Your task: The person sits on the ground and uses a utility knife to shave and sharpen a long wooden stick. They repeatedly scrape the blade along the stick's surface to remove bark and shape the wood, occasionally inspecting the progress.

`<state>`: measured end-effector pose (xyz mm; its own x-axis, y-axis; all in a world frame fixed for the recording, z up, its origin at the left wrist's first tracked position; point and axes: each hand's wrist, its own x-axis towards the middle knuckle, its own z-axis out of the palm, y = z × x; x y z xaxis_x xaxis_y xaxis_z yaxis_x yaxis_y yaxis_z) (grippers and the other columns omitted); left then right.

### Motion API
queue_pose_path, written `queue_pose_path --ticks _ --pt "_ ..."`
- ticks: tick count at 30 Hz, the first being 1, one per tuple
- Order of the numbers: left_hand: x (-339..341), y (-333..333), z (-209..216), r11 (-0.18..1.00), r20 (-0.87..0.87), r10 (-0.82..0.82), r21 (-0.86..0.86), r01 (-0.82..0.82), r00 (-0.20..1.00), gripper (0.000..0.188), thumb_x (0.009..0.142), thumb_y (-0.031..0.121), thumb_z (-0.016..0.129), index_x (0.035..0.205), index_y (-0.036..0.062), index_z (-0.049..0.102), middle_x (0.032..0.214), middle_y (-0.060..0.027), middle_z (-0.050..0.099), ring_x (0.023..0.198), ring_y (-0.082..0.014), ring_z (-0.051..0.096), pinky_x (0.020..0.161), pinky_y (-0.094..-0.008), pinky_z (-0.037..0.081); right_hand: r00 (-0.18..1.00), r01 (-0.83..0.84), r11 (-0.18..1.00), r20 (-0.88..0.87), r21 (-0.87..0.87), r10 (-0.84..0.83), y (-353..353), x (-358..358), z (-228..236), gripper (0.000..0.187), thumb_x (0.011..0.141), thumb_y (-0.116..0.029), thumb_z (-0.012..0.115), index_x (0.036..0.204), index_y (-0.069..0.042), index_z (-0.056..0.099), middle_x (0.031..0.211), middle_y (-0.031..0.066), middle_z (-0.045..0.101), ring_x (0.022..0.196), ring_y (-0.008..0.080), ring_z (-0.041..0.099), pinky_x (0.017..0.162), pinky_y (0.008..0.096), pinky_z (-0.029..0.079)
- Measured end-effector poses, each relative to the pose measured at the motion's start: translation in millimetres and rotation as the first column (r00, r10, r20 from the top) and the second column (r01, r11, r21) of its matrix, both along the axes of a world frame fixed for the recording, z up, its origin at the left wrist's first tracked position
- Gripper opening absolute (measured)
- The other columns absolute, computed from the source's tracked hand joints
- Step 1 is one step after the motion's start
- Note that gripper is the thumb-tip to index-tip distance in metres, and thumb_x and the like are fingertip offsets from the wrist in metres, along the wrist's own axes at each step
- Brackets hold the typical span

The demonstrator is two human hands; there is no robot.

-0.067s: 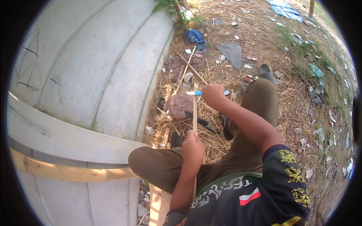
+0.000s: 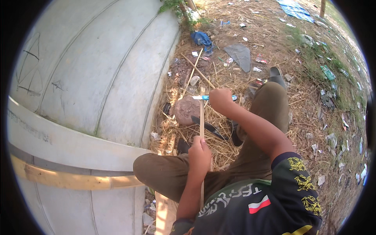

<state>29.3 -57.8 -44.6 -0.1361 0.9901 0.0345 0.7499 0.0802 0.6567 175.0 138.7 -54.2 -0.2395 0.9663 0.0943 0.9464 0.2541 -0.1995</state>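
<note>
My left hand is closed round a long, thin pale wooden strip, which runs away from my body between my legs. My right hand grips a blue utility knife. Its pale blade lies across the strip near the far end, over a rounded brown stone. Beyond my right fist, a thin stick slants up to the left; whether the fist touches it I cannot tell. A long dark blade-like thing lies beside the stone.
A grey panelled wall rises on the left, with a bamboo pole along it. Dry straw and litter cover the ground. A blue cloth or bag and a grey flat piece lie ahead. My bent knees flank the work.
Both hands have hardly moved. A little more of the strip's far end shows beyond the knife blade.
</note>
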Motion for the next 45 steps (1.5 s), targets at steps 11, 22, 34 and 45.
queue_pose_path --ticks 11,22,34,45 --pt "-26.9 15.0 10.5 0.877 0.887 0.432 -0.455 0.156 0.162 0.020 0.107 0.028 0.048 0.098 0.0094 0.049 0.075 0.0006 0.045 0.053 -0.0058 0.038 0.042 -0.0209 0.030 0.985 -0.173 0.984 -0.026 -0.033 0.173 -18.8 -11.2 -14.1 0.011 0.081 -0.017 0.068 0.081 -0.010 0.077 0.078 0.0087 0.074 0.073 0.0277 0.075 0.060 0.0387 0.058" --pt "-44.8 18.1 6.7 0.849 0.898 0.433 -0.437 0.297 0.082 0.033 0.107 0.042 0.044 0.089 0.0144 0.046 0.060 0.0083 0.028 0.043 -0.0033 0.022 0.035 -0.0204 0.019 0.950 -0.306 0.952 -0.076 -0.024 0.303 -42.0 -25.8 -3.1 0.013 0.082 -0.020 0.068 0.075 -0.012 0.075 0.071 0.0080 0.072 0.068 0.0277 0.073 0.056 0.0375 0.057" --pt "-22.7 18.4 22.6 0.815 0.916 0.401 -0.365 0.450 0.017 0.036 0.107 0.047 0.042 0.086 0.0172 0.044 0.059 0.0087 0.026 0.042 -0.0025 0.020 0.035 -0.0202 0.017 0.985 0.074 0.993 -0.160 0.091 -0.059 15.1 6.1 1.7 0.009 0.082 -0.014 0.066 0.078 -0.009 0.072 0.074 0.0110 0.073 0.070 0.0296 0.074 0.058 0.0396 0.057" --pt "-36.9 17.1 12.5 0.785 0.882 0.462 -0.359 0.505 -0.092 0.042 0.107 0.050 0.039 0.081 0.0169 0.041 0.056 0.0088 0.024 0.038 -0.0035 0.017 0.032 -0.0215 0.016 0.963 -0.133 0.980 -0.254 -0.149 0.092 -20.6 -10.6 11.9 0.023 0.084 -0.020 0.060 0.083 -0.002 0.075 0.083 0.0185 0.073 0.077 0.0347 0.073 0.069 0.0447 0.059"
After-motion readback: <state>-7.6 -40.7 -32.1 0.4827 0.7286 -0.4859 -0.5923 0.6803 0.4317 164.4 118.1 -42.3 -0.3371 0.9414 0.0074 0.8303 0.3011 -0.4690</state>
